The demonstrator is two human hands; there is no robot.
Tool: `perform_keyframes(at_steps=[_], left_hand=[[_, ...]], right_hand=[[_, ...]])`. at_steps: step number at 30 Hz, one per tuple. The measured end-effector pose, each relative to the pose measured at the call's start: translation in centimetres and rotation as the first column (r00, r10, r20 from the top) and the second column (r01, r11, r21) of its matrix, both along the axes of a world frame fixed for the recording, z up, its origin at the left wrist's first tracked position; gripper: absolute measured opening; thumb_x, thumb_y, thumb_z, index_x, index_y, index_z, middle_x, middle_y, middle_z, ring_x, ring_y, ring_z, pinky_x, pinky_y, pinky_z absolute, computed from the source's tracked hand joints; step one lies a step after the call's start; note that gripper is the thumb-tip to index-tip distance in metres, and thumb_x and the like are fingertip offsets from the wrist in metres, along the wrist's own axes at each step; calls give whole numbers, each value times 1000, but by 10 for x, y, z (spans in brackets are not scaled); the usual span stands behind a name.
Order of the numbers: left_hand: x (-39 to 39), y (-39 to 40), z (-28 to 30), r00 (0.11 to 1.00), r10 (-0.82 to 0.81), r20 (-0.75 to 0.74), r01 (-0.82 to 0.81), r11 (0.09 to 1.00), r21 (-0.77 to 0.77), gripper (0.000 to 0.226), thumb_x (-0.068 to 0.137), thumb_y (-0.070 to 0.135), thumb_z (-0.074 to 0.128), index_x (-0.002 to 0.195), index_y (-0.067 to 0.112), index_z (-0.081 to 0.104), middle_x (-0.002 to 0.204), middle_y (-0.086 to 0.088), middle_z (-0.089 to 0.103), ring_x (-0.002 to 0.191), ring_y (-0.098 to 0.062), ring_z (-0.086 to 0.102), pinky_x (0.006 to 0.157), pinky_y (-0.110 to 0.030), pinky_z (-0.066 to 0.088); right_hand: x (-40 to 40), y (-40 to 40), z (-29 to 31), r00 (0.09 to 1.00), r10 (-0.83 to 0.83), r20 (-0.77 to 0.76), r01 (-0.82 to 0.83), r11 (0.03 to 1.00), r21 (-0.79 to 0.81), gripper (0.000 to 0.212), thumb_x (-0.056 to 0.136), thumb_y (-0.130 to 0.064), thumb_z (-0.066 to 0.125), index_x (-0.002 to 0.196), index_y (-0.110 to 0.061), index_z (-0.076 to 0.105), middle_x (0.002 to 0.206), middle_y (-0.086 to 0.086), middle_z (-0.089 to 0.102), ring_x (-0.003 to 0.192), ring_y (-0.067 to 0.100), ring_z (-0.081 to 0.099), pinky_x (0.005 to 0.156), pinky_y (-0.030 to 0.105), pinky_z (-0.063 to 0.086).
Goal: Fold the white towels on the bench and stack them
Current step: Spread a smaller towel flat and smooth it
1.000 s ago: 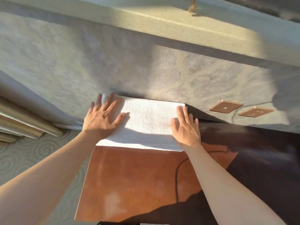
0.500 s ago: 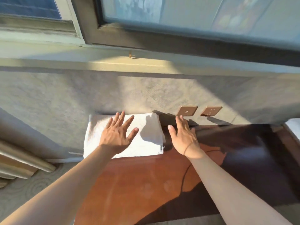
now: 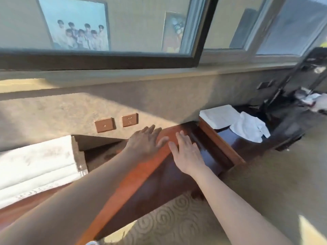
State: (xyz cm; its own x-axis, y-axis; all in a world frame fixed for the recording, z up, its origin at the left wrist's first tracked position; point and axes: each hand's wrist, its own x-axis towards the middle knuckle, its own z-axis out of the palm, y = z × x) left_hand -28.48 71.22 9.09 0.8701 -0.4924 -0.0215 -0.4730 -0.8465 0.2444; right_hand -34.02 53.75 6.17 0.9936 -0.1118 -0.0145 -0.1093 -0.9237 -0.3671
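Both my hands were flat, fingers spread, holding nothing: left hand (image 3: 145, 144) and right hand (image 3: 187, 152) over the bench (image 3: 141, 174). Folded towel (image 3: 37, 165) lay at the bench's left end, long axis along the wall. Beyond its right end: a folded stack (image 3: 219, 115), crumpled towel (image 3: 249, 128) touching it.

The wooden bench (image 3: 134, 175) bears a folded towel (image 3: 37, 165) left, folded stack (image 3: 219, 115) and crumpled towel (image 3: 249, 128) right.

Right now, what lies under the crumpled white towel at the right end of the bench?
The crumpled white towel lies on the dark bench top, its left edge overlapping a flat folded towel. Anything beneath its middle is covered.
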Motion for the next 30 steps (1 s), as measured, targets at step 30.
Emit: perform_keyframes(at_steps=[30], left_hand=[[144, -547, -80, 892, -426, -152, 433, 902, 7, 70, 102, 62, 13, 157, 23, 33, 164, -5, 30, 149, -23, 33, 116, -40, 31]], right_hand=[[42, -522, -18, 826, -534, -178, 527, 845, -90, 67, 105, -56, 19, 160, -18, 18, 168, 6, 16, 154, 28, 16, 121, 45, 20]])
